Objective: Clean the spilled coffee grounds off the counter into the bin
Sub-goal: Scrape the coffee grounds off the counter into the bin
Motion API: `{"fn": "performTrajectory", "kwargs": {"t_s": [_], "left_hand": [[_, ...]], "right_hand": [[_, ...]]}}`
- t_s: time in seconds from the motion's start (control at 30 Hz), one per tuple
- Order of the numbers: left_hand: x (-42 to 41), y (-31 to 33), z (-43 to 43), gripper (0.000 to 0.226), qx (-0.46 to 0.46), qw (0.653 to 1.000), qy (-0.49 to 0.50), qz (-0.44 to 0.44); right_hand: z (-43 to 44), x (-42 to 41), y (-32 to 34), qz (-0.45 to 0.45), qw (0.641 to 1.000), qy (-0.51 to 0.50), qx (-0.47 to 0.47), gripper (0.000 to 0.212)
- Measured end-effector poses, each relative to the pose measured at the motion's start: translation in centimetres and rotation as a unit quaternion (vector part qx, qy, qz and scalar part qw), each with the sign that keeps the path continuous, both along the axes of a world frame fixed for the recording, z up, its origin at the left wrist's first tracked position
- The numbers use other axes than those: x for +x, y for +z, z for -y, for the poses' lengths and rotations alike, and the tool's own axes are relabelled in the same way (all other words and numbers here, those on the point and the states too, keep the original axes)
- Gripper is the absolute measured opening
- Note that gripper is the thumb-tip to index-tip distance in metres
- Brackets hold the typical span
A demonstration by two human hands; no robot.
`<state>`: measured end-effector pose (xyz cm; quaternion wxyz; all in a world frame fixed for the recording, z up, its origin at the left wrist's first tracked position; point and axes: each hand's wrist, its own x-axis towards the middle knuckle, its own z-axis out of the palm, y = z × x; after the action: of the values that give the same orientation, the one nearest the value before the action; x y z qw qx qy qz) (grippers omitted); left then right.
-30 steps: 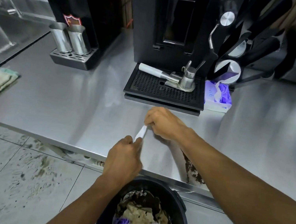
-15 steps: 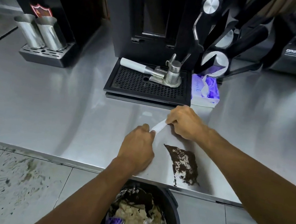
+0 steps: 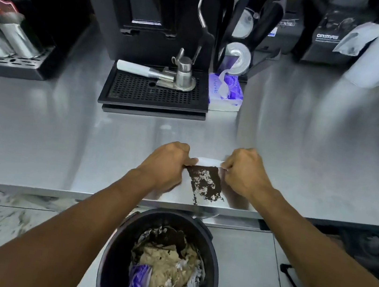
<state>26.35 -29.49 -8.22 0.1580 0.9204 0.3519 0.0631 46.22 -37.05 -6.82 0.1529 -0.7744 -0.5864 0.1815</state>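
Step in hand, as judged: drag the spilled coffee grounds point(image 3: 205, 186) to the edge of the tabletop point(image 3: 61, 139) and over it into the bin point(image 3: 118, 236).

Left hand point(image 3: 168, 162) and right hand point(image 3: 244, 175): both curled, each pinching one end of a white tissue point(image 3: 207, 162) stretched between them. Tissue placed just beyond the grounds, at the fingertips. Grounds on the wrist side of the tissue, between the two hands, reaching almost to the tabletop edge. Bin on the floor beneath the forearms, mouth open, paper waste inside.

Procedure:
- Press the lower edge of the tissue flat on the steel across its full width. Leave no gap for fine grains to slip under.
- Draw both hands back together at equal pace, with the tissue taut and square to the edge.
- Check the bin mouth against the fall line: pile nearer the right hand, toward the bin's right rim.
- Expect a smear. Plan on a second pass.

Legible writing: white lettering, apparently "ONIMAS", on a black machine point(image 3: 327, 37) far beyond the right hand. Script on the purple tissue box point(image 3: 225, 97) beyond the hands: too blurred to read.
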Motion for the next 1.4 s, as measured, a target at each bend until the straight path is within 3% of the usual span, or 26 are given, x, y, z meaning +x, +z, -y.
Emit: {"fn": "performTrajectory", "kwargs": {"t_s": [0.2, 0.57, 0.9, 1.4], "left_hand": [[0.1, 0.2, -0.3, 0.034, 0.009, 0.997, -0.075, 0.012], [-0.5, -0.8, -1.1, 0.038, 0.039, 0.992, -0.119, 0.024], [-2.1, -0.5, -0.5, 0.040, 0.028, 0.991, -0.124, 0.036], [-6.2, -0.4, 1.4, 0.036, 0.029, 0.996, -0.081, 0.040]], "right_hand": [[2.8, -2.0, 0.2, 0.003, 0.996, -0.087, 0.001, 0.009], [5.6, -5.4, 1.4, -0.028, 0.979, -0.203, 0.005, 0.011], [6.7, -7.3, 0.8, -0.074, 0.968, -0.238, 0.031, 0.018], [6.1, -10.4, 1.2, -0.058, 0.976, -0.210, 0.018, 0.011]]}}
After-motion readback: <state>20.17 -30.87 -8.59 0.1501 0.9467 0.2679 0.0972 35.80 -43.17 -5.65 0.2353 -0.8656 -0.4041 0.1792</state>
